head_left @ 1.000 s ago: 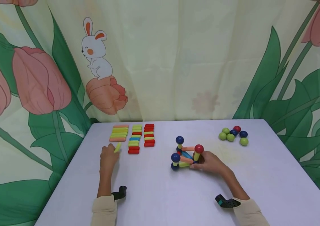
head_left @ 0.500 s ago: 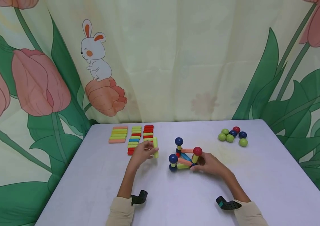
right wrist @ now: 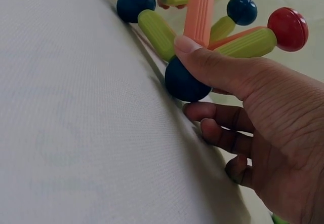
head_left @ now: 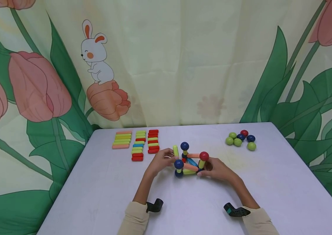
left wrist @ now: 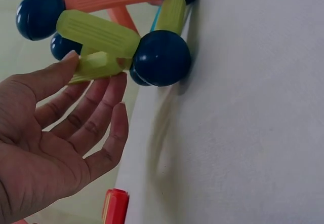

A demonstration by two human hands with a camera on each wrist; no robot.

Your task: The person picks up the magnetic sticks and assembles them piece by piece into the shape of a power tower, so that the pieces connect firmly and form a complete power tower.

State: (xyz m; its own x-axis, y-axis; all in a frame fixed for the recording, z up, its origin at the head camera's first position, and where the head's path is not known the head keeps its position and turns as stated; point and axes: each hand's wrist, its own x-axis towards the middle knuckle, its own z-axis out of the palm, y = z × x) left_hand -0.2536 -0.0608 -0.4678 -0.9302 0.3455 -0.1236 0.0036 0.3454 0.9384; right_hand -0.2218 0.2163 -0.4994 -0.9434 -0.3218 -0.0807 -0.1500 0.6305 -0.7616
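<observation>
A frame of rods and balls [head_left: 190, 167] stands on the table, with blue balls at its corners and a red ball [head_left: 204, 156] topping its right upright. My right hand [head_left: 220, 169] grips its lower right corner; in the right wrist view the thumb and index finger hold the dark blue ball [right wrist: 183, 82] there. At the left side of the frame, my left hand [head_left: 160, 160] pinches a yellow-green rod [head_left: 176, 151] between thumb and fingers, tilted near upright. The left wrist view shows this rod [left wrist: 98, 66] close behind the frame's left upright; whether they touch I cannot tell.
Three columns of loose rods lie at the back left: long pink and yellow-green rods [head_left: 122, 137], short mixed rods [head_left: 138, 145], and red and yellow-green rods [head_left: 153, 141]. Several loose balls [head_left: 237, 142], green, blue and red, sit at the back right. A printed curtain [head_left: 213, 65] hangs behind the table.
My left hand has carried the yellow-green rod rightward from the rod columns to the frame's left side. My right hand keeps its hold on the frame, which has barely shifted.
</observation>
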